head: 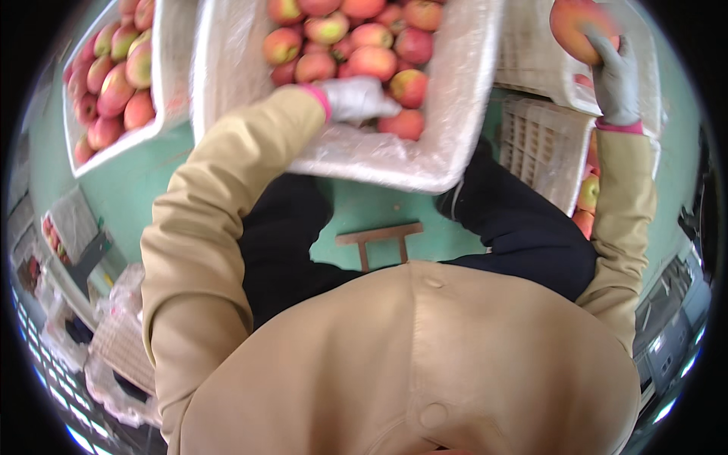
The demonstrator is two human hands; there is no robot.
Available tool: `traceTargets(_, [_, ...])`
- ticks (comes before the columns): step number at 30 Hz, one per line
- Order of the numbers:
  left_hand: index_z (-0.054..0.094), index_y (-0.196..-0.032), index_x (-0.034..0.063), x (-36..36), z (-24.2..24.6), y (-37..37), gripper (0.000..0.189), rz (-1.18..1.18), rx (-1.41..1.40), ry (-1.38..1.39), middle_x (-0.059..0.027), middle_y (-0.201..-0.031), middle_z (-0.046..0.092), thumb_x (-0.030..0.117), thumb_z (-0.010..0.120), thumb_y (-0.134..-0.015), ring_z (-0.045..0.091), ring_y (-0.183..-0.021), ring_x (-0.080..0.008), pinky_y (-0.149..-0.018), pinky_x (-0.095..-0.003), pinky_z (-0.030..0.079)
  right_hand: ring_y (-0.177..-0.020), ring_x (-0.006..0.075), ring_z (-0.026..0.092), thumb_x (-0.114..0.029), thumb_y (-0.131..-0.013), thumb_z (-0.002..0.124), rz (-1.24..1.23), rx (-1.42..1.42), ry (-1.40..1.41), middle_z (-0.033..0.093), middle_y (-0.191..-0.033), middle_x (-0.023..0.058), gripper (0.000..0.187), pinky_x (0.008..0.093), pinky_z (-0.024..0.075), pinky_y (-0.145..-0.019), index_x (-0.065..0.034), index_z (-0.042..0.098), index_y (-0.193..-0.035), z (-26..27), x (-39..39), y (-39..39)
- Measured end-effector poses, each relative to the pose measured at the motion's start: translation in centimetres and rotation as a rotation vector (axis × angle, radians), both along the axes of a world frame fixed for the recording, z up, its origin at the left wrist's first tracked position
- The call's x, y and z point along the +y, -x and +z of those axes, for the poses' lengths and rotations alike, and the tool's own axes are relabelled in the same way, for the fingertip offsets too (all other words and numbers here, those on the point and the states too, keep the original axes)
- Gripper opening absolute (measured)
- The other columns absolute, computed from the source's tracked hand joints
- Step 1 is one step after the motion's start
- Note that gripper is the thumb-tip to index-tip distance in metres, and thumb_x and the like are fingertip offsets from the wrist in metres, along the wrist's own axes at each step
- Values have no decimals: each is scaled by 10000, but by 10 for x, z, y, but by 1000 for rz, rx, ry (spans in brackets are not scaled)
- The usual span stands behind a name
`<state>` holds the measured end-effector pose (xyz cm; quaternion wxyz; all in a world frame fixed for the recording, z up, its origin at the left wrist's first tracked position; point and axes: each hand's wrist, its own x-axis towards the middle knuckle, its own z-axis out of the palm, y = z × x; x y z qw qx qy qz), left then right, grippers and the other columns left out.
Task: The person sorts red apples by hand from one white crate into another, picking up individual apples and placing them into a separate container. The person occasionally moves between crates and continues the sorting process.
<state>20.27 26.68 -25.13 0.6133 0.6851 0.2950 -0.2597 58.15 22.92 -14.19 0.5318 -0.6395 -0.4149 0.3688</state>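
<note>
Straight ahead is a white plastic crate (392, 179) lined with clear film, with red and yellow apples (372, 62) heaped inside. My left hand (358, 99), in a pale glove with a pink cuff, rests low among these apples. Its fingers are blurred and partly hidden, so whether they grip an apple is unclear. Out to the right, my right hand (617, 85), in a grey-white glove, holds a large red-orange apple (577, 31) up above another white crate (580, 105).
Another crate of apples (114, 91) stands on the green floor (136, 159) at left. A slatted crate (546, 148) with apples is beside my right leg. Between my legs is a brown frame-like piece (381, 233). A woven basket or crate (122, 347) stands behind on the left.
</note>
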Motion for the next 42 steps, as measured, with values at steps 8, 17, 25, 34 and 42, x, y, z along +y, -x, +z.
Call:
traceTargets(8, [341,-1278,-106,-58,-73,-40,961,616,-110,186,-172,-1169,556,345,838,-590,560,-1040,-230,-890,-321,456,-976,261,609,-361,-601,816,-315,-647,554,585,-1121,170,850,342,500,-845,-16,427,-1275,-42,10,-85])
traceTargets(17, [406,-1323,122,-14,-10,-11,683,818,95,851,-121,-1281,472,403,671,-760,496,-1144,-307,-919,-502,429,-1091,324,563,-308,-607,780,128,-799,955,572,-1179,229,800,364,428,-956,25,478,-1269,-99,14,-139])
traceTargets(25, [412,-1288,118,15,37,9,671,1184,-172,1107,-182,-1199,493,585,557,-828,515,-1045,-422,-839,-549,478,-1078,311,576,-261,-622,733,8,-1168,901,600,-1144,195,691,366,442,-933,-52,519,-1245,-105,17,-134])
traceTargets(34, [495,-1087,109,28,107,-60,320,965,-763,599,-73,-976,533,350,576,-892,545,-870,-180,-734,-303,463,-1195,237,439,-153,-647,805,676,-379,-35,449,-1280,141,913,352,364,-1004,-23,290,-1390,43,-12,98])
traceTargets(42, [572,-1080,66,81,108,-27,302,758,-672,636,-76,-882,625,305,431,-962,619,-815,-235,-716,-321,497,-1067,181,548,-197,-787,682,211,-235,-23,574,-1146,100,544,306,419,-945,-12,475,-1255,55,-17,49])
